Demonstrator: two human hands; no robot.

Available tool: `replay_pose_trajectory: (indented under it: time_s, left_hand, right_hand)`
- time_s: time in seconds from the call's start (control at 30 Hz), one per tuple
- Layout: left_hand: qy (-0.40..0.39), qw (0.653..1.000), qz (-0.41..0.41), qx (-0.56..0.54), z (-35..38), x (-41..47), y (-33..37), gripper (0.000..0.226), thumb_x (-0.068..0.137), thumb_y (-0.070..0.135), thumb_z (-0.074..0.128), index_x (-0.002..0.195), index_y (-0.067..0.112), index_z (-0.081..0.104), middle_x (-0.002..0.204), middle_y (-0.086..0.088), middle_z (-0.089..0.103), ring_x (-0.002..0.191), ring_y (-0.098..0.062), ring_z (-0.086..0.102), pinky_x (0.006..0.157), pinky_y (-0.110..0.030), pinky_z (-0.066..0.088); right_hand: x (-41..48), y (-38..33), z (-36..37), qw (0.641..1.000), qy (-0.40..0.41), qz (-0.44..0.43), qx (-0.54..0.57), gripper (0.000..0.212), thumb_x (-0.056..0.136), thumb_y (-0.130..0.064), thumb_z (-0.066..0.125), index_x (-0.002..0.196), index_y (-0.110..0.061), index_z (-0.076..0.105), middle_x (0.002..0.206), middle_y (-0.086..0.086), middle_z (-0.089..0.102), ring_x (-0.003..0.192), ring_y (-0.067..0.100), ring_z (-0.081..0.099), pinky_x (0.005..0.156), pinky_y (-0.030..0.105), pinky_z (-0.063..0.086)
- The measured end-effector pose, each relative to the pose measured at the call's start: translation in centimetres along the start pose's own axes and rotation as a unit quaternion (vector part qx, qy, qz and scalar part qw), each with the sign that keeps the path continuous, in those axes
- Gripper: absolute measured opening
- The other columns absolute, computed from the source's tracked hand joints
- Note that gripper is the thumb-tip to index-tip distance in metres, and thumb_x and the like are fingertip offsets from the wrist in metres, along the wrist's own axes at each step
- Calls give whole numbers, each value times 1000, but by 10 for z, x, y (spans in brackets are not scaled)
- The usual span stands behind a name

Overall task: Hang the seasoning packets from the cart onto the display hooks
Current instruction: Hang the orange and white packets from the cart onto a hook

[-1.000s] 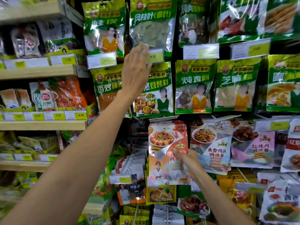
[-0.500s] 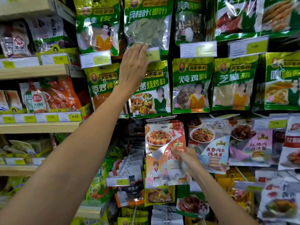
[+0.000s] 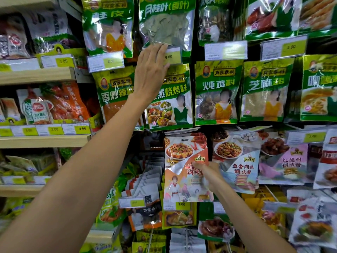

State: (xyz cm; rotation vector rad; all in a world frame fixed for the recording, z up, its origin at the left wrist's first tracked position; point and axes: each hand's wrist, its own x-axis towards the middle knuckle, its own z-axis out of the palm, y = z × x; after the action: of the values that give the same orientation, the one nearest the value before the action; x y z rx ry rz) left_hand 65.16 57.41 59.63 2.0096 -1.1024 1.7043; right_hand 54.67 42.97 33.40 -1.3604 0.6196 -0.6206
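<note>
— Which step in hand?
— Hanging, by the look of it. Gripping the orange seasoning packet (image 3: 182, 161) in the right hand (image 3: 209, 177), pinched at its right edge and held upright, well below the 6.00 price tag (image 3: 172, 56).
— And the left hand (image 3: 151, 70)?
— Laid flat with straight fingers over that tag's left end, touching the bottom of the bay-leaf packet (image 3: 164, 24) just above the tag. Holding nothing.
— Hung yet?
— Seems not, though hard to be sure. Can see the hang slot (image 3: 185, 139) at the packet's top with nothing through it, just under a grey metal bar (image 3: 182, 130) far below the tag.
— Next move?
— Probably lifting the packet a little, lining the slot up with the hook's tip, then pushing back along it. Calls for keeping the thin pouch from twisting. Worth bringing the left hand down from the tag to steady the top edge.
— Risks?
— Missing the slot and creasing the pouch, or nudging the cumin barbecue packet (image 3: 169, 99) directly below the tag.
— Cart?
— Not in view.
</note>
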Motion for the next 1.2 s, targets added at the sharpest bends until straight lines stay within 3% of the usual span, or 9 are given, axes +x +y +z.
replay_pose_trajectory:
  time_s: [0.2,0.43,0.67,0.8,0.9,1.03,1.1,1.17,1.2]
  left_hand:
    - [24,1000,3,-11,1,-1,-1,49,99,30,40,139,2,39,138,-16,47,130,-28,41,114,-36,26]
    - [26,999,7,-22,2,0,-2,50,99,31,42,140,3,38,138,-15,47,130,-26,41,114,-34,26]
    - [42,997,-15,-69,-1,-4,-3,47,98,25,46,138,0,41,140,-16,47,133,-26,40,116,-33,23]
    - [98,989,-34,-106,-4,-21,14,38,98,16,45,131,-2,49,132,-18,54,125,-29,49,112,-37,32]
    - [108,981,-26,-159,-2,-51,54,31,96,11,49,122,-4,56,122,-20,60,116,-32,56,104,-41,41]
    - [75,956,-35,-282,-2,-109,141,27,97,11,46,115,-3,60,111,-19,64,107,-31,59,96,-39,44]
    - [34,933,-60,-353,-3,-142,195,29,98,14,42,111,-3,62,106,-17,65,102,-30,59,91,-39,45]
    - [-40,898,-98,-427,-7,-175,253,28,99,14,42,107,-3,63,102,-17,64,97,-32,60,85,-40,48]
    - [-85,873,-119,-465,-10,-192,283,28,99,15,41,105,-1,63,98,-14,64,93,-30,61,83,-35,47]
  right_hand:
    - [20,0,11,995,63,-10,-81,16,84,-21,73,82,-11,61,97,12,67,79,24,58,72,31,45]
    - [19,-7,20,977,98,-29,-185,52,90,-30,65,123,9,54,122,24,60,114,39,57,93,41,48]
    - [-20,0,6,971,81,-73,-214,35,94,-19,60,120,4,54,115,21,65,108,36,60,90,42,49]
    - [-48,-1,-22,953,88,-157,-244,36,97,-17,54,129,-1,50,127,13,58,120,27,54,100,37,45]
    - [-64,-2,-57,940,104,-195,-261,32,99,-18,51,126,-2,56,123,11,62,113,24,57,95,35,47]
    - [-89,8,-120,927,131,-219,-275,24,99,-22,50,116,-9,62,90,-8,65,78,1,58,66,7,43]
    - [-104,18,-160,920,153,-213,-292,23,100,-25,47,110,-12,63,71,-14,57,62,1,54,53,11,40]
    - [-122,33,-206,920,178,-183,-298,28,100,-28,45,106,-8,64,67,5,61,59,21,58,52,21,45]
    - [-132,41,-230,924,188,-168,-287,30,100,-29,44,103,-6,64,71,16,64,64,31,60,59,34,50]
